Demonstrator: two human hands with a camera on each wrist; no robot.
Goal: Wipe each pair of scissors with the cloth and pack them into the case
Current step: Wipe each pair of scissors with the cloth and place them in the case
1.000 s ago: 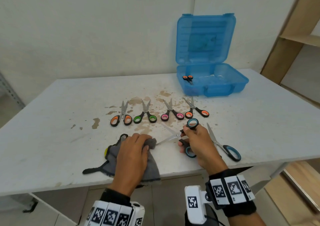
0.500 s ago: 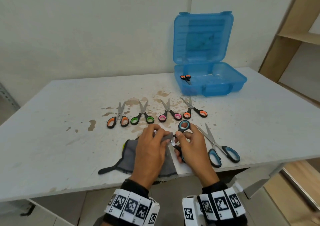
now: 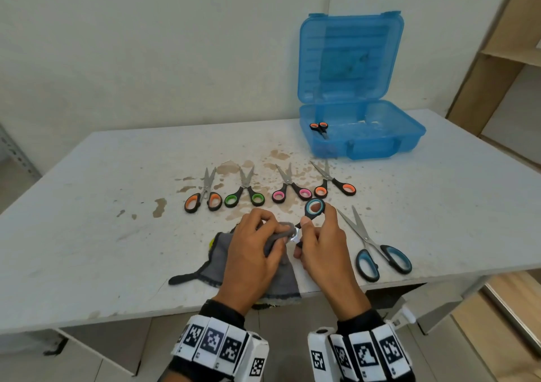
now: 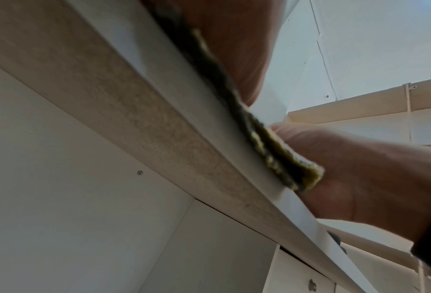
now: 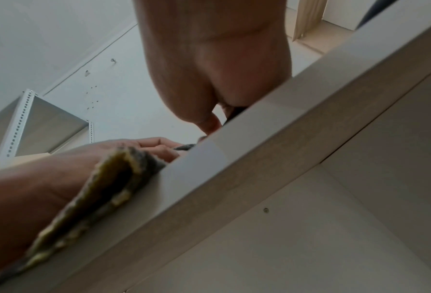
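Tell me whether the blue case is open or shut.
Open: the blue case has its lid upright against the wall, with one pair of scissors inside.

grey cloth (image 3: 275,236) bunched round blue-handled scissors (image 3: 313,209); blue case (image 3: 363,129) open, orange-handled scissors (image 3: 319,127) inside

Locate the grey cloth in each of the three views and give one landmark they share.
Head: grey cloth lies at the table's near edge, bottom centre, gripped by the left hand.
Left wrist: cloth's frayed grey and yellow hem hangs over the table edge, centre right.
Right wrist: the same hem drapes over the edge, lower left.
Shared landmark: the table's front edge, where the cloth overhangs.
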